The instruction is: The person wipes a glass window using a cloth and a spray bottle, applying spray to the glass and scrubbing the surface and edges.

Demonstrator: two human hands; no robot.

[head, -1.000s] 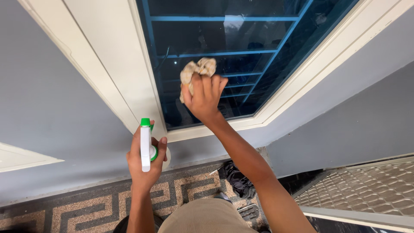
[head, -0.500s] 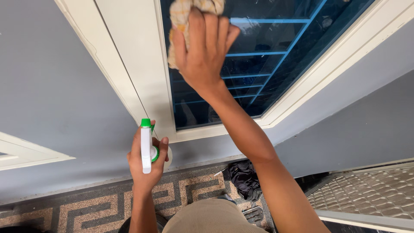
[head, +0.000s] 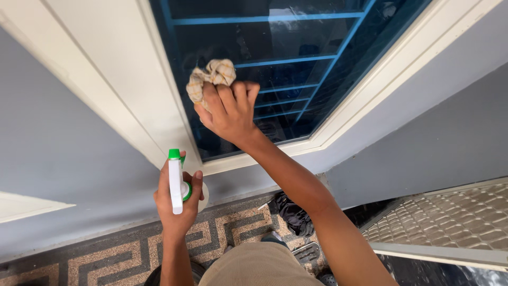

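Crumpled beige checked cloth [head: 210, 79] looked soft, light; right hand [head: 228, 112] pressed it flat-fingered against dark window glass [head: 296, 58]; left hand [head: 177, 204] gripped white spray bottle [head: 175, 182].

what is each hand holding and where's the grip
The right hand presses a bunched checked cloth to the window glass; the left hand grips a spray bottle around its neck.

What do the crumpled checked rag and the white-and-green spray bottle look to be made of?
Crumpled beige checked rag, under the right hand on the dark window pane: soft woven cloth, matte, judging by its folds. White spray bottle with green nozzle, in the left hand: probably smooth, slightly glossy plastic.
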